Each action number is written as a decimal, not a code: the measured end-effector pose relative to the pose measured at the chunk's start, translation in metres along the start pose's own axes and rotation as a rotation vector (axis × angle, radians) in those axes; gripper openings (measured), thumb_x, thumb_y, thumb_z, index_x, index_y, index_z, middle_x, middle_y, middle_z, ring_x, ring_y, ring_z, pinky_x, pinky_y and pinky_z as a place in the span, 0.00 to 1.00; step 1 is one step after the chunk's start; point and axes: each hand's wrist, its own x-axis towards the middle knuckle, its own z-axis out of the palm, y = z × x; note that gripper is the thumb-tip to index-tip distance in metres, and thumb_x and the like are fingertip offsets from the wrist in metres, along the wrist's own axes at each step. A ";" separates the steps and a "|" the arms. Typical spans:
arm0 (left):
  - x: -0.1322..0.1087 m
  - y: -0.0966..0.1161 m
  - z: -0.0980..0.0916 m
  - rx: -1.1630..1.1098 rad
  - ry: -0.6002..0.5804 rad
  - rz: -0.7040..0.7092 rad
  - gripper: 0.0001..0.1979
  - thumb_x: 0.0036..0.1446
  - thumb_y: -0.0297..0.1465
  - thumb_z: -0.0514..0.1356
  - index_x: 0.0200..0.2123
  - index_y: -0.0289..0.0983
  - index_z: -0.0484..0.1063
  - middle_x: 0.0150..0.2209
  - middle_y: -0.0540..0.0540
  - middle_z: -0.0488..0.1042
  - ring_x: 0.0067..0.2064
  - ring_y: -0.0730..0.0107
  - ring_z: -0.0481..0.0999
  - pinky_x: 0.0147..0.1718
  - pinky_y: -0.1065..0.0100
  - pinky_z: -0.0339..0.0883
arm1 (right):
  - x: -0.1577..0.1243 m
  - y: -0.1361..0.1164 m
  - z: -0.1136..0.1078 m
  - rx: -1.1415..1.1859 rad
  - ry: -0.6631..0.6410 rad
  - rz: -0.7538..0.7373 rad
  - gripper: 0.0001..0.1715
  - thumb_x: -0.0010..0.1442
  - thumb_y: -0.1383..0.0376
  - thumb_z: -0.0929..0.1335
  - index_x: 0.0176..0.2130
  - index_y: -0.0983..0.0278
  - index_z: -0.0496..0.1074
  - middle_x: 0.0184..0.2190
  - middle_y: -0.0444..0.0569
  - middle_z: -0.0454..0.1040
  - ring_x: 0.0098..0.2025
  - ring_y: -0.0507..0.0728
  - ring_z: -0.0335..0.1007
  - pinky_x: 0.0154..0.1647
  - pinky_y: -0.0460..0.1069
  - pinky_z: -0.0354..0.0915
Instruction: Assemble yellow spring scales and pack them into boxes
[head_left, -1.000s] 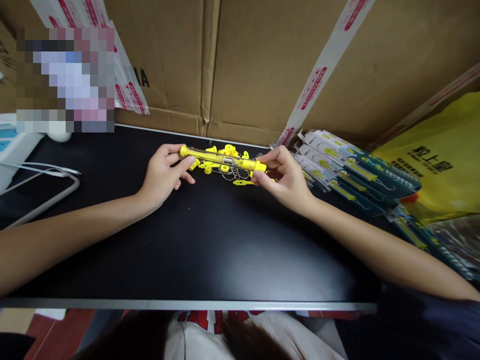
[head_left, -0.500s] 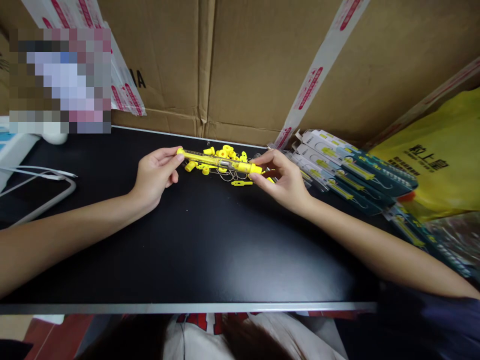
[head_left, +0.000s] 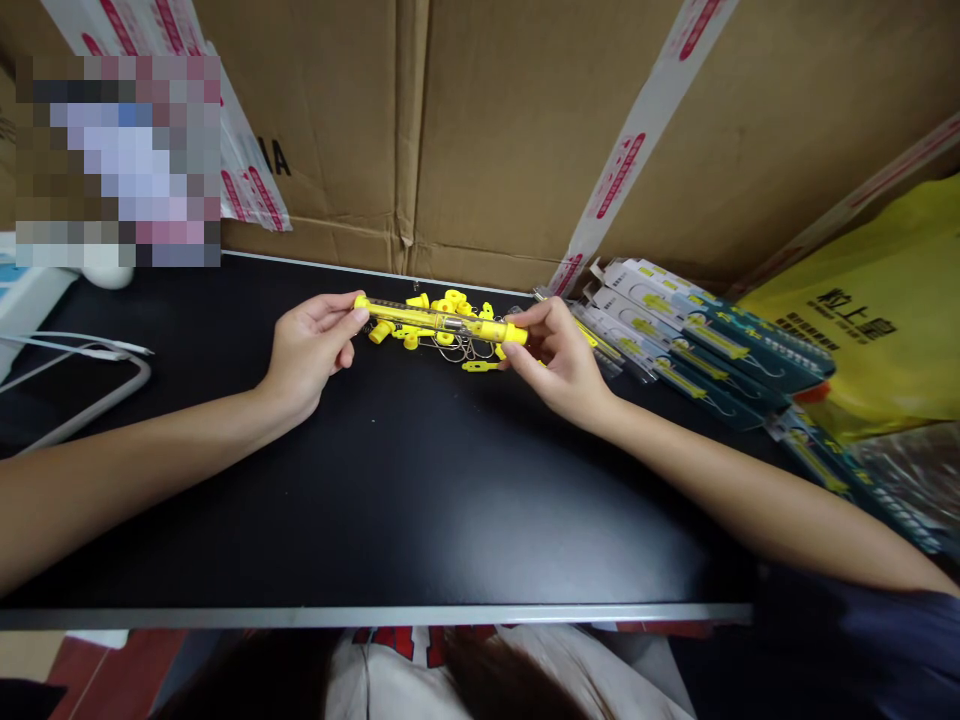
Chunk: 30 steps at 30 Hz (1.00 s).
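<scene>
Between my two hands a clear tubular spring scale (head_left: 420,318) with yellow ends is held lengthwise, tilted slightly down to the right. Thumb and fingers of my left hand (head_left: 304,350) pinch its left end. My right hand (head_left: 566,360) grips the yellow cap (head_left: 516,334) at the right end. Behind and below the tube lie loose yellow caps (head_left: 454,303), bent metal hooks (head_left: 459,350) and a flat yellow piece (head_left: 480,367). The tube and my right fingers hide part of this pile.
Printed boxes (head_left: 697,340) showing spring scales are stacked at right, with clear tubes (head_left: 600,345) beside them and a yellow bag (head_left: 862,300) behind. White cables (head_left: 97,345) lie at left. Large cardboard boxes (head_left: 487,130) stand along the back of the black table (head_left: 390,500).
My right hand has shifted very slightly, and the yellow cap in its fingers sits a touch farther right. My left hand stays in place.
</scene>
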 end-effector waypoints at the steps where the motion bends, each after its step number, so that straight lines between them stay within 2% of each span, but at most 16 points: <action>1: 0.000 0.000 0.000 -0.004 -0.006 0.000 0.14 0.50 0.33 0.67 0.42 0.36 0.77 0.34 0.47 0.77 0.16 0.88 0.60 0.11 0.77 0.46 | 0.000 -0.001 0.000 0.021 -0.005 0.007 0.16 0.62 0.53 0.67 0.41 0.58 0.59 0.32 0.45 0.66 0.27 0.52 0.69 0.25 0.50 0.67; 7: -0.001 0.001 0.000 -0.018 -0.017 0.008 0.14 0.51 0.33 0.66 0.42 0.36 0.77 0.36 0.47 0.77 0.16 0.88 0.60 0.11 0.77 0.45 | 0.000 -0.005 0.000 0.080 -0.003 0.033 0.17 0.62 0.52 0.68 0.42 0.58 0.58 0.29 0.41 0.66 0.22 0.49 0.65 0.22 0.48 0.67; 9: 0.000 0.001 0.000 -0.021 -0.019 0.011 0.14 0.51 0.33 0.66 0.42 0.36 0.77 0.35 0.47 0.77 0.16 0.88 0.60 0.11 0.77 0.45 | 0.001 -0.002 -0.002 0.037 0.040 0.012 0.15 0.62 0.54 0.68 0.42 0.59 0.62 0.29 0.42 0.66 0.24 0.50 0.65 0.24 0.48 0.67; 12: 0.001 0.000 -0.001 -0.020 -0.019 0.008 0.14 0.51 0.33 0.66 0.42 0.36 0.77 0.33 0.48 0.77 0.16 0.88 0.60 0.11 0.78 0.45 | 0.003 0.003 -0.005 -0.025 0.124 -0.049 0.13 0.60 0.56 0.70 0.41 0.60 0.67 0.36 0.47 0.66 0.33 0.53 0.67 0.27 0.48 0.69; 15: 0.001 0.000 -0.001 -0.014 -0.021 0.009 0.14 0.50 0.33 0.67 0.42 0.36 0.77 0.32 0.48 0.76 0.16 0.88 0.60 0.11 0.79 0.45 | 0.004 0.006 -0.004 -0.011 0.139 -0.069 0.13 0.60 0.57 0.70 0.41 0.60 0.67 0.40 0.49 0.66 0.36 0.54 0.67 0.28 0.48 0.70; 18: 0.000 0.000 -0.001 -0.022 -0.029 0.008 0.15 0.50 0.32 0.67 0.42 0.35 0.77 0.32 0.48 0.76 0.16 0.88 0.60 0.11 0.79 0.45 | 0.002 0.006 -0.001 0.000 0.105 -0.071 0.13 0.61 0.57 0.69 0.41 0.60 0.64 0.37 0.47 0.66 0.33 0.52 0.67 0.29 0.49 0.69; 24: 0.001 -0.001 -0.002 -0.027 -0.040 -0.010 0.15 0.50 0.32 0.67 0.42 0.35 0.78 0.33 0.47 0.76 0.16 0.88 0.60 0.11 0.79 0.45 | -0.001 0.002 0.002 0.004 0.050 -0.079 0.15 0.63 0.54 0.67 0.40 0.58 0.60 0.28 0.42 0.63 0.25 0.51 0.64 0.23 0.48 0.62; 30: 0.002 0.001 -0.002 -0.047 -0.036 -0.046 0.16 0.50 0.31 0.67 0.44 0.35 0.78 0.29 0.49 0.74 0.16 0.88 0.58 0.11 0.79 0.44 | -0.003 0.001 0.003 0.035 0.018 -0.070 0.14 0.64 0.55 0.67 0.40 0.58 0.59 0.26 0.40 0.63 0.22 0.49 0.63 0.20 0.48 0.59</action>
